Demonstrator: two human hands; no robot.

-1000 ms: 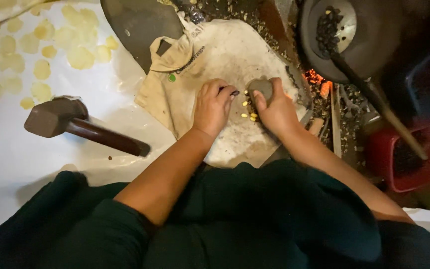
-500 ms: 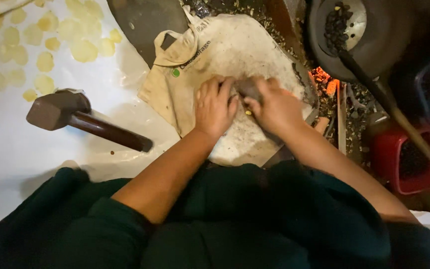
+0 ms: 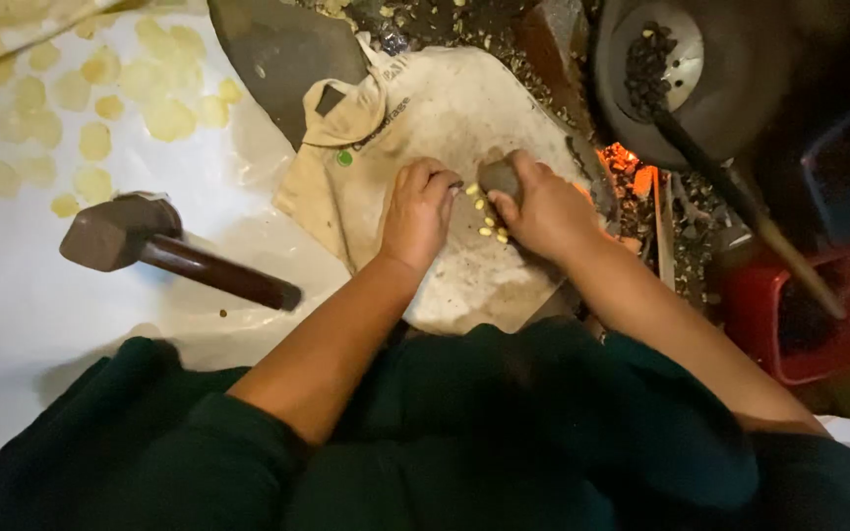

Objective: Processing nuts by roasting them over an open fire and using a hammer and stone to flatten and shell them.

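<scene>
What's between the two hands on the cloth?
A small scatter of yellow kernels lies on the cloth between the left hand and right hand, which grips a dark stone. Head view shows it.

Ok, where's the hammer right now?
The hammer lies on the white sheet, to the left of the left hand and the beige cloth, untouched.

Rough hearth-side workshop: glowing embers [image 3: 632, 167], heavy mallet [image 3: 174, 251], dusty working cloth [image 3: 445, 118].
</scene>
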